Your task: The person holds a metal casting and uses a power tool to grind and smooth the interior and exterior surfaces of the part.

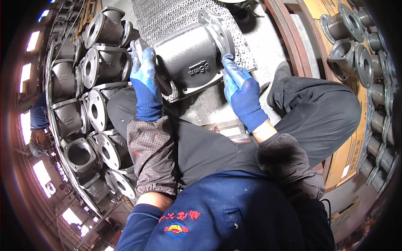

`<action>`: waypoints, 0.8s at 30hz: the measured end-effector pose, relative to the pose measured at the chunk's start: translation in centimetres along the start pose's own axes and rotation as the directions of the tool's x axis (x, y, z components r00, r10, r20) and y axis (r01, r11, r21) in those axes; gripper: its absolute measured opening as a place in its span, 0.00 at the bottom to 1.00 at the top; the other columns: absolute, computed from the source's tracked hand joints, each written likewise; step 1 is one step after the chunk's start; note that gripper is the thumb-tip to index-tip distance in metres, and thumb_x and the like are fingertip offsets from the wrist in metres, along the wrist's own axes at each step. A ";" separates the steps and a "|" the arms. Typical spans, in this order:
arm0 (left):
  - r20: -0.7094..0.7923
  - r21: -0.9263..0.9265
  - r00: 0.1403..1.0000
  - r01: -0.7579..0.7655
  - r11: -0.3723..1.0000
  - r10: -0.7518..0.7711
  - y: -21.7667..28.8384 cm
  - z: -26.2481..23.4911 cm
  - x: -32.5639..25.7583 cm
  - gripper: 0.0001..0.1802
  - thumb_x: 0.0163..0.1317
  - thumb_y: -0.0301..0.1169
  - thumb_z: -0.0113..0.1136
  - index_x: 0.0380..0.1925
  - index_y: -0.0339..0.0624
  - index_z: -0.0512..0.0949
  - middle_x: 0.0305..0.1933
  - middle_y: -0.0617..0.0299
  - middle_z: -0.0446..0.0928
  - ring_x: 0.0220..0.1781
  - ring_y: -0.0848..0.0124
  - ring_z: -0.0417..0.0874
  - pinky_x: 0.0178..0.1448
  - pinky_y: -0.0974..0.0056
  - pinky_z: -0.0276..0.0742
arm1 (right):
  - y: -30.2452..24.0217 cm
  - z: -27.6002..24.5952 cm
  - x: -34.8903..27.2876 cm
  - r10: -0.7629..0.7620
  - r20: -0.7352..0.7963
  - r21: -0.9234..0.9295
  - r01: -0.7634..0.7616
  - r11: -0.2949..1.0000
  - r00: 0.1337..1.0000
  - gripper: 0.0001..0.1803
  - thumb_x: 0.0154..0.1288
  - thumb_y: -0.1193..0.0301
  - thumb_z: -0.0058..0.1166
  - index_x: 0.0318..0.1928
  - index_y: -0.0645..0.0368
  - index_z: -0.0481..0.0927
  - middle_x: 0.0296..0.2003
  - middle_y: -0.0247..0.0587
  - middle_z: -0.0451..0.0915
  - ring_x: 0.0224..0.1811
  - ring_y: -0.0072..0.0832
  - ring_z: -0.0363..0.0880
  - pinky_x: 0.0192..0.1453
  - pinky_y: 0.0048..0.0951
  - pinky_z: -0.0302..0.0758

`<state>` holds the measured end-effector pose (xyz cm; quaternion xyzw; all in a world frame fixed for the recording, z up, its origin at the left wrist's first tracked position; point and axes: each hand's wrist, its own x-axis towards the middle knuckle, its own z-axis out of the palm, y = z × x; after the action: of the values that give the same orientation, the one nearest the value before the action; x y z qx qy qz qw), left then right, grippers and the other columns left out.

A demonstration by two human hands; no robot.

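Note:
A grey cast-metal valve body (184, 50) lies on its side in front of me, with a round flange at each end and a square flange facing me. My left hand (143, 69), in a blue coated glove, is closed around its left flange, fingers over the upper edge. At the other end, my right hand (240, 81) in a matching glove grips the lower edge of the right flange (217, 35), thumb up along the rim. The casting is just over a textured metal plate (161, 12); whether it rests fully on it I cannot tell.
To the left stand stacked rows of similar grey valve bodies (109, 67). More flanged castings (347, 60) sit on cardboard (349, 150) at the right. A reddish-brown metal beam (289, 37) runs beyond my right knee. Another person's blue sleeve (38, 111) shows at the far left.

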<state>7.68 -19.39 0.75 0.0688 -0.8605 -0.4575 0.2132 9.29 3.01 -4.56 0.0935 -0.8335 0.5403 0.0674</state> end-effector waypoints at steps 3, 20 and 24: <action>-0.022 0.031 0.999 -0.023 0.999 0.024 0.2 0.0 -0.1 0.17 0.67 0.25 0.44 0.55 0.34 0.69 0.51 0.49 0.73 0.48 0.62 0.76 0.52 0.64 0.73 | 0.1 0.1 0.4 -0.025 0.029 -0.042 0.026 0.999 0.999 0.16 0.61 0.79 0.51 0.51 0.65 0.77 0.39 0.51 0.81 0.42 0.40 0.80 0.46 0.31 0.75; -0.018 -0.268 0.958 0.272 0.924 -0.287 1.8 0.3 0.0 0.18 0.70 0.32 0.46 0.53 0.31 0.71 0.56 0.52 0.71 0.53 0.69 0.73 0.58 0.66 0.68 | -0.4 -1.0 0.0 -0.007 0.092 -0.097 0.016 0.995 0.996 0.17 0.61 0.78 0.51 0.52 0.63 0.77 0.44 0.51 0.80 0.44 0.41 0.80 0.47 0.31 0.76; -0.013 -0.301 0.952 0.288 0.909 -0.306 2.6 0.7 0.2 0.21 0.67 0.34 0.50 0.55 0.32 0.70 0.49 0.60 0.72 0.46 0.74 0.72 0.52 0.70 0.69 | -0.3 -0.5 0.7 -0.021 0.070 -0.087 0.028 0.996 0.997 0.17 0.62 0.77 0.50 0.52 0.64 0.76 0.42 0.52 0.80 0.44 0.41 0.80 0.46 0.33 0.76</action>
<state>7.43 -17.45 2.55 0.1799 -0.7551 -0.6056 0.1750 8.67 3.29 -3.90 0.1193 -0.8572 0.4986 0.0492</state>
